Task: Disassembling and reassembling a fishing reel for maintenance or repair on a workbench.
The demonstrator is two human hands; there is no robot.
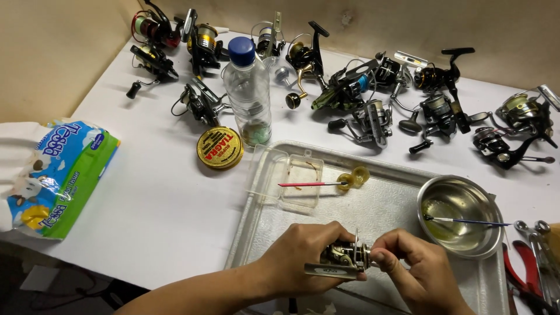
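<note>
My left hand (303,256) grips the body of a small metal fishing reel (344,259) just above a metal tray (379,213). My right hand (411,265) pinches the reel's right end with its fingertips. Both hands are closed around the reel, which hides much of it. A red-handled brush (309,184) rests across a clear plastic box (286,178) at the tray's far left corner.
A steel bowl (461,214) with oily liquid and a thin blue brush sits right on the tray. Several fishing reels (361,93) lie along the far side, with a plastic bottle (248,90), a round line spool (219,148), a tissue pack (55,175) left, and pliers (528,274) right.
</note>
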